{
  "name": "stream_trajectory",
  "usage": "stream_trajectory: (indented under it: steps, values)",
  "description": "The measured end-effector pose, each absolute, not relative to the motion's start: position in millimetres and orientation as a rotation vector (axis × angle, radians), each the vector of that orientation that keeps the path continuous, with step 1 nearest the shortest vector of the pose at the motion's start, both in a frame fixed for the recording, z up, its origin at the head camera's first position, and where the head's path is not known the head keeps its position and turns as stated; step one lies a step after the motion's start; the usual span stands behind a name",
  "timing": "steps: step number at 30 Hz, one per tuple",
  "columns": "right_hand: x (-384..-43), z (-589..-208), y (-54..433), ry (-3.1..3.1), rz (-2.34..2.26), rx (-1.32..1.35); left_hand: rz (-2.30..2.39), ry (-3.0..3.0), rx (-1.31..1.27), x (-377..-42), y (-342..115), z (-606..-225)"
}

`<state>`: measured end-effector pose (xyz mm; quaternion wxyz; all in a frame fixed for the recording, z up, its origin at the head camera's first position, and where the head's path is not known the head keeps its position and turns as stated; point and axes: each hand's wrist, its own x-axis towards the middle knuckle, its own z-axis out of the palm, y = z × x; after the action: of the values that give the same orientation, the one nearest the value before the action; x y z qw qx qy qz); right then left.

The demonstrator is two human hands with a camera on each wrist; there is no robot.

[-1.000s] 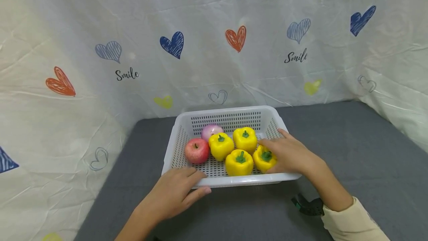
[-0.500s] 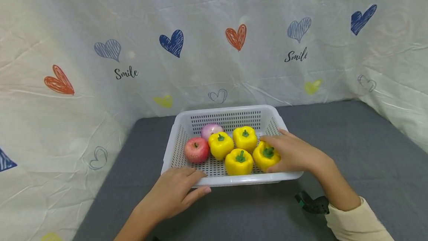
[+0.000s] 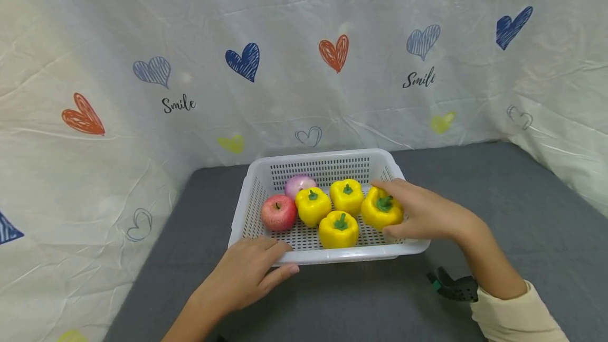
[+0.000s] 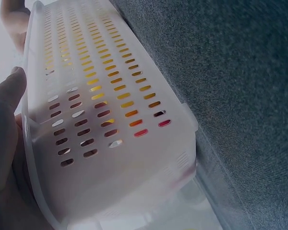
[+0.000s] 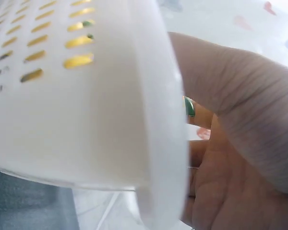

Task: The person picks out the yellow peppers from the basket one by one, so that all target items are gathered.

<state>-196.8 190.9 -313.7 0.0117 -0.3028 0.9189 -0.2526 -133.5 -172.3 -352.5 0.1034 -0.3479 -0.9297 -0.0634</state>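
Observation:
In the head view, a white slotted plastic basket (image 3: 351, 255) stands on the dark table. My right hand (image 3: 429, 212) grips a yellow bell pepper (image 3: 375, 214) with a green stem, lifted a little inside the basket's right end. Fingers and thumb lie around its right side. At the front left corner, my left hand (image 3: 249, 273) holds the basket's rim, fingers over it and thumb outside. The left wrist view shows that thumb (image 4: 12, 88) by the rim. Basket wall hides most of the held pepper in the right wrist view.
Inside the basket are three other yellow bell peppers (image 3: 339, 230), a red apple (image 3: 278, 213) and a purple onion (image 3: 300, 182) behind it. A grey cloth (image 3: 494, 199) covers the table. Behind hangs a white curtain (image 3: 285, 9) with printed hearts.
My right hand has raised the yellow bell pepper slightly and drawn it to the right, away from the other peppers. The left hand stays on the rim.

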Motion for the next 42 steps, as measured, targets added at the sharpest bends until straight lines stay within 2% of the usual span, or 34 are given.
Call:
stream_trajectory:
  steps: [24, 42]
  values:
    - [-200, -310, 212, 3.002, -0.971, -1.046, -0.18, -2.772, -1.003, -134, -173, -354]
    - [-210, -313, 229, 3.148, -1.118, -0.86, -0.18, -2.775, -1.0, -134, -173, -356]
